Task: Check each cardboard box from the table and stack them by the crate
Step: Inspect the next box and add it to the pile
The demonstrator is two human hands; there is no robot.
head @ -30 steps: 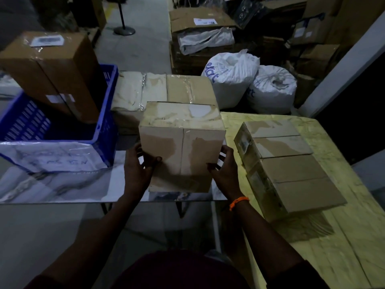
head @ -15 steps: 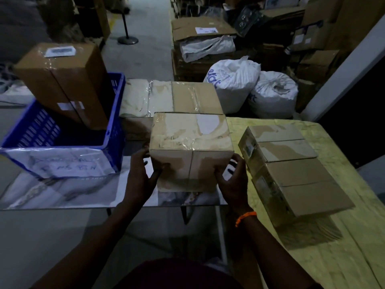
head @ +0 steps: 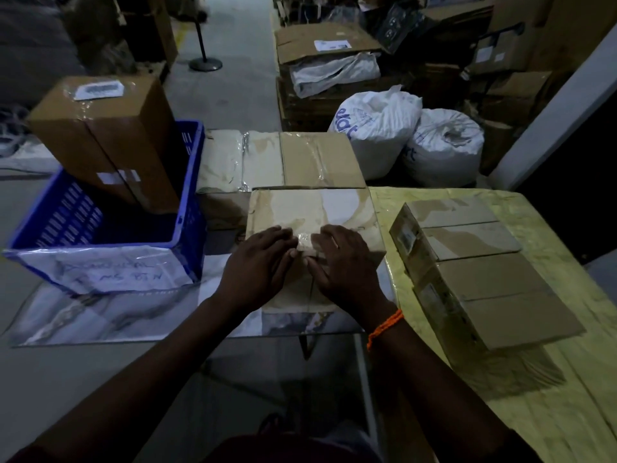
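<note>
head | frame centre: taped cardboard box (head: 320, 212) on marbled table (head: 100, 315), just right of blue crate (head: 192, 195) | left hand (head: 257, 265), right hand (head: 344, 262): flat on box's near top edge, fingertips nearly meeting, gripping nothing

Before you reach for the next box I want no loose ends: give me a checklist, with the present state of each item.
1. Front box rests beside the blue crate: ok.
2. Hands free: not ok; left hand and right hand press flat on its top.
3. Top seam sealed: cannot tell, too dim.
4. More boxes waiting on the yellow table: ok, a far box and a near box.
5. Tilted box in the crate is stable: cannot tell.
</note>
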